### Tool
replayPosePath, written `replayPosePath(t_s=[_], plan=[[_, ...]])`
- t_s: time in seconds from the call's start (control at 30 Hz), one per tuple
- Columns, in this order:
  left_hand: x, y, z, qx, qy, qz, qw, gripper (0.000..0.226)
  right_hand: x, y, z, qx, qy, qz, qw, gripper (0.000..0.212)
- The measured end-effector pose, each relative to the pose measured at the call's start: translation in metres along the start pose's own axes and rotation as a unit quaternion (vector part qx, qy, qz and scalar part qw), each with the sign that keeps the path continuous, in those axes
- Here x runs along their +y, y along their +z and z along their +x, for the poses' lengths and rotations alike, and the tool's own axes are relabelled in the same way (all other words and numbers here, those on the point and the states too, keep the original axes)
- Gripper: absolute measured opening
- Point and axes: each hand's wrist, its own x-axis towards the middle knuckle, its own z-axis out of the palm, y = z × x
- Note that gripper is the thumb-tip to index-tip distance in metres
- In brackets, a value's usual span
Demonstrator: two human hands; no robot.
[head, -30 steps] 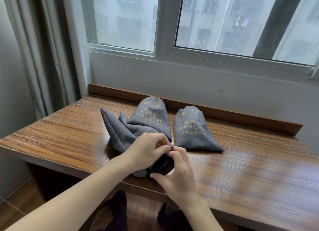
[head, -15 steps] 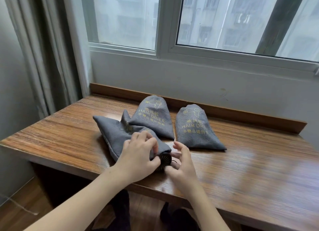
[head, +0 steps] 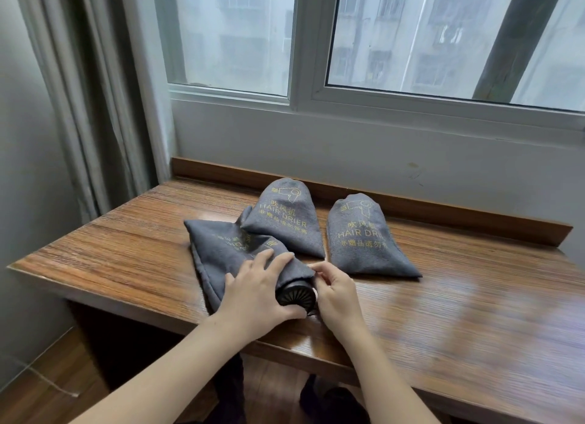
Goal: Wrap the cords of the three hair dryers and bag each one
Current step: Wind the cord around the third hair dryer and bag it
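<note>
Three grey cloth bags with yellow "HAIR DRIER" print lie on the wooden table (head: 443,313). The nearest bag (head: 221,252) lies flat at the left, and a black hair dryer (head: 296,296) pokes its round grille out of its mouth. My left hand (head: 256,292) lies over the bag's mouth end with its thumb curled under the dryer. My right hand (head: 335,292) pinches the bag's mouth edge beside the grille. The middle bag (head: 285,218) and the right bag (head: 364,237) lie filled behind. No cord shows.
A raised wooden lip (head: 411,205) runs along the table's back under the window (head: 380,43). A grey curtain (head: 95,91) hangs at the left. Below the table's near edge lies the wooden floor (head: 47,385).
The nearest bag, held up off the table a second ago, now lies flat on it. Both hands have come down to its mouth, where the dryer's grille shows.
</note>
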Motion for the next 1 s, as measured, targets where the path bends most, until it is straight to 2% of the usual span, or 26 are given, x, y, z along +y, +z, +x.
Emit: replayPosePath(t_s=[0.1, 0.13, 0.23, 0.3, 0.4, 0.47, 0.53, 0.57, 0.63, 0.67, 0.8, 0.87, 0.93, 1.0], plan=[[0.003, 0.003, -0.001, 0.053, 0.053, 0.008, 0.997, 0.080, -0.006, 0.002, -0.004, 0.010, 0.049, 0.072, 0.996, 0.023], [0.003, 0.004, -0.004, 0.066, 0.066, 0.018, 0.995, 0.079, -0.006, 0.002, -0.004, 0.006, 0.047, 0.070, 0.996, 0.023], [0.001, 0.006, -0.008, 0.024, 0.063, 0.084, 0.994, 0.107, -0.002, -0.002, -0.005, -0.041, 0.021, -0.007, 0.999, 0.022], [-0.001, 0.009, -0.007, 0.021, 0.072, 0.123, 0.990, 0.115, 0.000, -0.011, -0.009, -0.093, 0.013, 0.000, 0.996, 0.029], [-0.005, 0.009, -0.003, 0.077, 0.110, 0.141, 0.981, 0.093, 0.002, -0.022, -0.015, -0.185, 0.015, 0.015, 0.983, 0.044], [-0.006, 0.006, -0.002, 0.112, 0.132, 0.124, 0.977, 0.081, 0.003, -0.019, -0.019, -0.207, 0.000, -0.018, 0.978, 0.067], [-0.007, 0.000, -0.001, 0.143, 0.161, 0.098, 0.972, 0.075, -0.001, -0.009, -0.023, -0.180, -0.025, -0.071, 0.981, 0.083], [-0.008, -0.005, 0.000, 0.155, 0.173, 0.083, 0.969, 0.073, -0.005, -0.004, -0.024, -0.151, -0.047, -0.126, 0.979, 0.080], [-0.009, -0.017, 0.002, 0.172, 0.182, 0.054, 0.967, 0.073, -0.012, 0.002, -0.024, -0.083, -0.095, -0.270, 0.954, 0.059], [-0.011, -0.023, 0.003, 0.181, 0.184, 0.043, 0.965, 0.075, -0.015, 0.004, -0.023, -0.056, -0.106, -0.290, 0.950, 0.049], [-0.020, -0.037, 0.001, 0.192, 0.193, 0.033, 0.962, 0.077, -0.019, 0.002, -0.018, -0.031, -0.097, -0.226, 0.969, 0.009], [-0.025, -0.038, -0.001, 0.183, 0.195, 0.034, 0.963, 0.077, -0.015, -0.008, -0.010, -0.060, -0.053, -0.168, 0.982, 0.026], [-0.029, -0.035, -0.002, 0.171, 0.209, 0.042, 0.962, 0.076, -0.016, -0.022, -0.003, -0.103, -0.012, -0.062, 0.993, 0.041], [-0.033, -0.030, -0.003, 0.162, 0.219, 0.047, 0.961, 0.076, -0.018, -0.034, -0.001, -0.127, 0.023, 0.030, 0.991, 0.038]])
